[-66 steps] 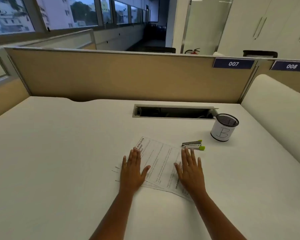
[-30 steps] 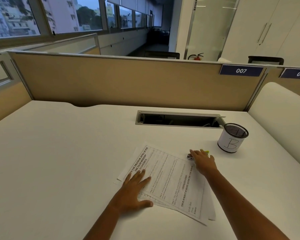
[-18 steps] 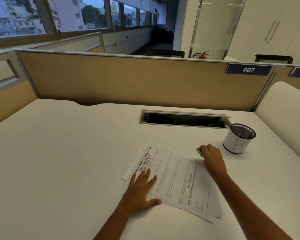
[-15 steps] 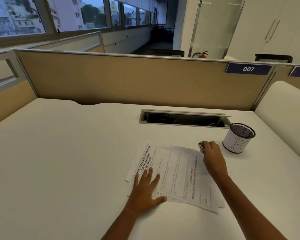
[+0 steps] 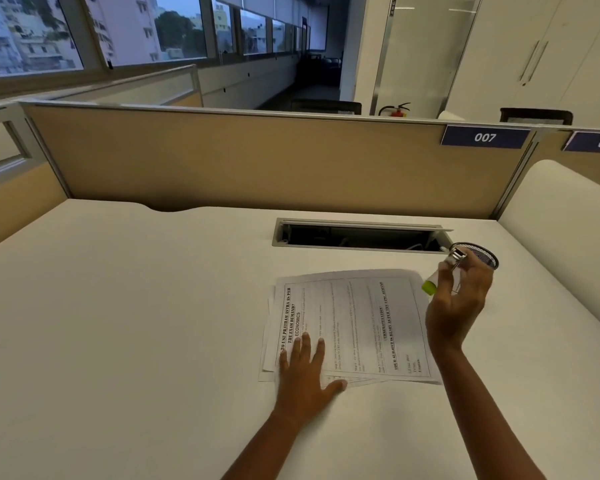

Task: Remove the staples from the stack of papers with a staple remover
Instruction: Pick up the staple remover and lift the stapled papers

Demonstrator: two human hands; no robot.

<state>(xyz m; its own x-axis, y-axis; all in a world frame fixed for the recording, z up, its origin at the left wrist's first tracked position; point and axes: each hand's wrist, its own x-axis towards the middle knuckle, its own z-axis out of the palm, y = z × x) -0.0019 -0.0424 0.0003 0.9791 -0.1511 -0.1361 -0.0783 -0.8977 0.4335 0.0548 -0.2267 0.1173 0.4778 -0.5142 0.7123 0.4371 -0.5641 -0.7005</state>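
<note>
The left hand (image 5: 303,379) lies flat, fingers spread, on the stack of papers (image 5: 352,325). The right hand (image 5: 459,303) grips the staple remover (image 5: 445,270), lifted just past the stack's far right corner.

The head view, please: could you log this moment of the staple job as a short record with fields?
surface: white desk
papers: stack of printed papers, slightly fanned, flat on the desk
left hand: left hand pressed flat on the near left part of the stack
right hand: right hand raised above the desk, gripping the tool
tool: staple remover, metal with a green end, off the papers
nearby: mesh pen cup, partly hidden behind the right hand
staples: too small to see
</note>
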